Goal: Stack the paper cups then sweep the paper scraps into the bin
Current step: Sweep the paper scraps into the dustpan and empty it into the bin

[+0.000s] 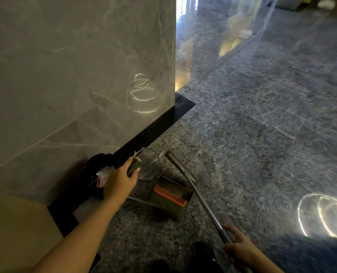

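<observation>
A black bin (93, 166) stands against the grey stone wall, with white, red and blue paper scraps (100, 179) inside it. My left hand (120, 182) hovers by the bin's right rim and grips a short dark-green handle (133, 167) that has a thin clear loop at its end. A green dustpan (170, 201) with an orange comb edge lies tipped on the floor to the right of the bin. My right hand (240, 247) grips a long grey pole (201, 201) that runs up past the dustpan. No cups are in view.
The wall (75, 75) and its black skirting (154, 131) fill the left side, ending at a corner. Speckled grey floor (262, 134) opens to the right. A tan surface (14, 229) sits at lower left. Bright ring-shaped reflections lie on the floor at right.
</observation>
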Demonstrator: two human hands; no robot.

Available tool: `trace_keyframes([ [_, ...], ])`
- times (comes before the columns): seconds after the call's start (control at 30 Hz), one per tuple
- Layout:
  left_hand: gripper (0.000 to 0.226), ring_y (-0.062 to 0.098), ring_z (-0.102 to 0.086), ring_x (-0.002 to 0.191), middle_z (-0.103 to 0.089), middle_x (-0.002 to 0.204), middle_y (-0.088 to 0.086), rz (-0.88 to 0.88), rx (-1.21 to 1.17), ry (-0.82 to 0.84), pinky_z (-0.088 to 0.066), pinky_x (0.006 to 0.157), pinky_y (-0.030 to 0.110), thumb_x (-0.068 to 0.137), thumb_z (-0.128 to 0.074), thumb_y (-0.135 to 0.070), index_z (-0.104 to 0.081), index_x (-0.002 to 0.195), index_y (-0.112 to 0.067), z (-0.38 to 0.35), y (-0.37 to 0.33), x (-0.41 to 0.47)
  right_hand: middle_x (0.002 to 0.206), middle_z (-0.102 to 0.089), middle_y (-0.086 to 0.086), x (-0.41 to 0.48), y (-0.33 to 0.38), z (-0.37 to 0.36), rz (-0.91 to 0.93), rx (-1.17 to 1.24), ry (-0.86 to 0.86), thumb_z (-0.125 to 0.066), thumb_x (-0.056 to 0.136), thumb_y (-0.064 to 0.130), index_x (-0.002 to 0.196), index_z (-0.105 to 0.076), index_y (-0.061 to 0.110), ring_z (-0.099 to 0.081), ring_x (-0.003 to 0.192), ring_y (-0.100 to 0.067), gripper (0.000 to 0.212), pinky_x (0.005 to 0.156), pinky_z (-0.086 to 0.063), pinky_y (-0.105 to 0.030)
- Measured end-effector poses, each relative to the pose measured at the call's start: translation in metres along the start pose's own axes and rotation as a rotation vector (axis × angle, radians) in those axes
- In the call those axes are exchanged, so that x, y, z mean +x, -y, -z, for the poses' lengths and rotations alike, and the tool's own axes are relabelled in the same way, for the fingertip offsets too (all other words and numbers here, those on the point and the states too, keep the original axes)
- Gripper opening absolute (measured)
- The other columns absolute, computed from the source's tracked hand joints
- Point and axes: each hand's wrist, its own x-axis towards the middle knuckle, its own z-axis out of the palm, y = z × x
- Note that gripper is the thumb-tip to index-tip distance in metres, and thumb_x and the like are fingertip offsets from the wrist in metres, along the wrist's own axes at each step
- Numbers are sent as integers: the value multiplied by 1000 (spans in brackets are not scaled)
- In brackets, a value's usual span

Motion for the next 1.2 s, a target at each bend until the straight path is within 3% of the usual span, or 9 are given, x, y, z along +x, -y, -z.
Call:
trace_keyframes([
  [0.17, 46, 34, -59, 104, -64, 116, 16, 41, -46, 35, -48, 76, 35, 94, -55, -34, -50, 137, -22, -12, 14, 1, 101, -53, 4, 6, 8, 3, 13, -149, 6, -60, 77, -3, 133, -43, 17, -56, 82, -8, 62, 59, -43, -9],
  [0.3, 47, 33, -59, 103, -63, 114, 14, 69, -25, 58, -49, 75, 34, 92, -56, -38, -49, 137, -26, -18, 26, 1, 120, -51, 1, 14, 21, 18, 40, -355, 60, -58, 82, 7, 139, -35, 19, -52, 101, -9, 62, 76, -39, -9],
  [0.43, 50, 30, -58, 110, -57, 129, 10, 95, -65, 73, -50, 76, 33, 91, -58, -39, -48, 138, -25, -27, 27, 3, 130, -47, -4, 41, 38, 39, 20, -533, 136, -55, 83, 8, 142, -30, 19, -50, 105, -12, 65, 70, -39, -9],
  [0.57, 48, 30, -63, 102, -62, 123, 13, 92, -37, 4, -50, 72, 28, 89, -64, -32, -53, 134, -19, -34, 17, 2, 125, -48, -3, 72, 55, 57, 2, -654, 184, -53, 80, 8, 142, -30, 22, -53, 94, -7, 68, 66, -39, -5],
  [0.67, 50, 26, -65, 90, -67, 112, 13, 96, -18, -35, -49, 66, 26, 88, -65, -31, -54, 134, -16, -34, 15, 5, 117, -49, -1, 95, 71, 66, 58, -766, 201, -52, 79, 10, 142, -31, 23, -51, 101, -8, 68, 73, -39, -8],
  [0.87, 52, 24, -60, 105, -62, 122, 10, 135, -3, -33, -47, 80, 23, 90, -62, -34, -49, 138, -17, -33, 6, 8, 115, -46, 1, 131, 105, 66, 114, -777, 268, -52, 82, 4, 144, -28, 21, -49, 77, -1, 69, 48, -43, -4],
  [1.0, 52, 20, -62, 79, -68, 99, 15, 141, 38, -35, -38, 58, 12, 89, -64, -33, -52, 136, -17, -34, 0, 7, 101, -42, 5, 140, 126, 57, 98, -737, 298, -53, 85, 3, 144, -26, 23, -56, 68, -6, 68, 48, -47, -12],
  [1.1, 53, 26, -64, 80, -68, 97, 15, 186, 31, 26, -48, 63, 28, 91, -58, -38, -45, 140, -23, -35, 0, 7, 95, -40, 9, 138, 133, 49, 99, -709, 308, -54, 86, 2, 144, -27, 23, -57, 72, -8, 67, 47, -46, -10],
  [1.2, 53, 21, -63, 76, -68, 93, 10, 196, 56, 82, -52, 63, 33, 92, -54, -43, -41, 142, -31, -33, 3, 7, 99, -40, 6, 133, 136, 43, 131, -718, 286, -54, 86, 1, 141, -31, 22, -52, 72, -5, 63, 47, -46, -9],
])
